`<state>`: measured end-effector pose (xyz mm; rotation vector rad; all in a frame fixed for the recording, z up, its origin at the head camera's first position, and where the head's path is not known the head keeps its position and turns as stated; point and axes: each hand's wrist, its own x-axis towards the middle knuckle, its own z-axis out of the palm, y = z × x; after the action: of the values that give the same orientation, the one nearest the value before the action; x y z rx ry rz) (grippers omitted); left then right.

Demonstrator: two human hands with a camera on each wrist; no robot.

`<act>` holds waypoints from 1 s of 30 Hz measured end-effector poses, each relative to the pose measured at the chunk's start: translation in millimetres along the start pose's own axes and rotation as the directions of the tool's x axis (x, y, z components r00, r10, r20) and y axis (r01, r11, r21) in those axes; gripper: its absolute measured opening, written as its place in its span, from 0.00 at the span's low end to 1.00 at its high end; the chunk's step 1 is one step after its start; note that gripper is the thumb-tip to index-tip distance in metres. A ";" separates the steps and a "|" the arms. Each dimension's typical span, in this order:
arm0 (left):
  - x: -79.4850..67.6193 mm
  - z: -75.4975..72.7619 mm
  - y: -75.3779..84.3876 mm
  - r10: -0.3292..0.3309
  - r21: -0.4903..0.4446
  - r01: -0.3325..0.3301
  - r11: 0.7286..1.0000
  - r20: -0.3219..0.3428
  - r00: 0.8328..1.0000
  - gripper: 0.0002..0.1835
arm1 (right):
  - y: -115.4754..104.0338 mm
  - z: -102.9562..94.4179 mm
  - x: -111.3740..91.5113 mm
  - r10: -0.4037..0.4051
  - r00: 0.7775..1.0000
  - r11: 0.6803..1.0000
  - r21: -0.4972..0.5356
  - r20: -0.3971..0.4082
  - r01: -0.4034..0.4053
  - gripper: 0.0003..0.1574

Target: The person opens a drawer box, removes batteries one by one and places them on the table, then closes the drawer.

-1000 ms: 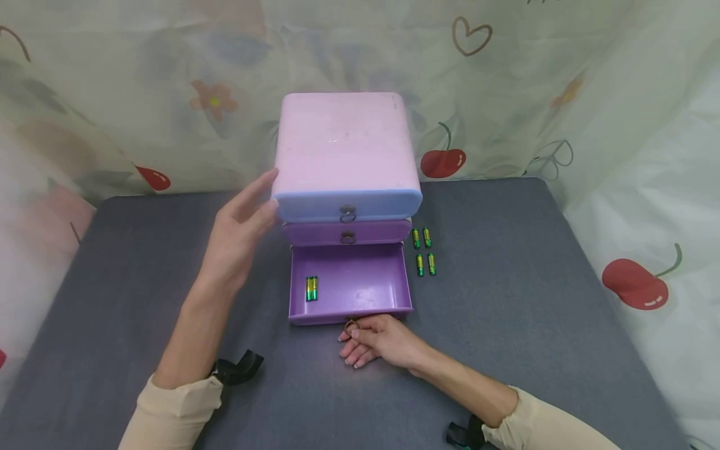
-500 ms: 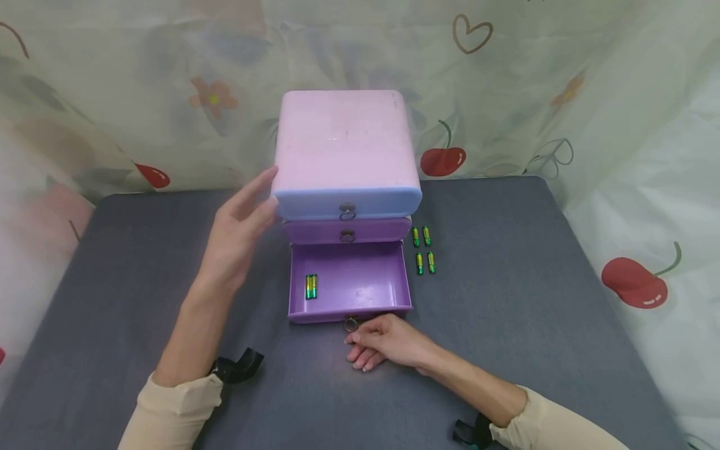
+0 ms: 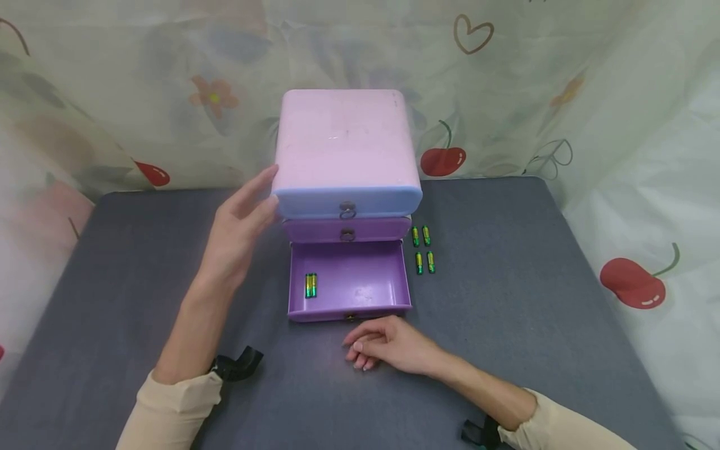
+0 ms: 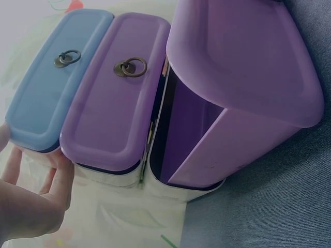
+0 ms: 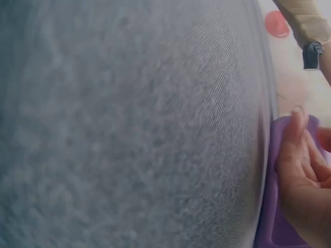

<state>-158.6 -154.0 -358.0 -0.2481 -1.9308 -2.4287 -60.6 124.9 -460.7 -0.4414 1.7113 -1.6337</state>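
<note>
Drawer (image 3: 360, 269) at cabinet (image 3: 345, 140) bottom stands out, 2 batteries (image 3: 311, 285) inside. My left hand (image 3: 239, 228), fingers apart, touches cabinet side, likely steadying it. My right hand (image 3: 394, 345), loosely curled near drawer front, holds nothing.

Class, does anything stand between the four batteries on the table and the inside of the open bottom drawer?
Yes: the right side wall of the bottom drawer stands between its inside and the four batteries. Nothing visible covers its pulled-out part from above; the right hand is in front.
</note>
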 end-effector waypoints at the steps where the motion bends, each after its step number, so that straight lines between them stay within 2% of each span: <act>1: 0.1 0.1 0.1 0.000 0.001 0.000 1.000 0.000 1.000 0.26 | -0.9 0.1 -0.2 -0.025 1.000 1.000 -0.004 0.003 0.025 0.15; 7: 0.6 0.3 0.3 -0.002 -0.002 0.002 1.000 -0.007 1.000 0.26 | -10.9 3.1 -0.2 -0.130 0.991 0.991 -0.019 -0.010 0.130 0.15; 20: 0.7 -0.3 -0.1 -0.005 0.005 0.006 1.000 -0.008 1.000 0.26 | -33.5 5.3 2.7 -0.219 0.975 0.971 -0.102 -0.042 0.214 0.13; 25: 1.1 -0.7 -0.5 -0.005 -0.010 0.005 1.000 -0.008 1.000 0.26 | -42.0 2.9 6.7 -0.276 0.960 0.952 -0.157 -0.057 0.264 0.11; 30: 1.0 -1.5 -0.7 -0.001 -0.005 0.001 1.000 -0.005 1.000 0.26 | -49.1 2.4 12.2 -0.348 0.933 0.924 -0.198 -0.087 0.326 0.10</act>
<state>-159.8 -155.1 -358.9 -0.2401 -1.9238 -2.4326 -78.4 108.1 -416.5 -0.7772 1.9689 -1.7803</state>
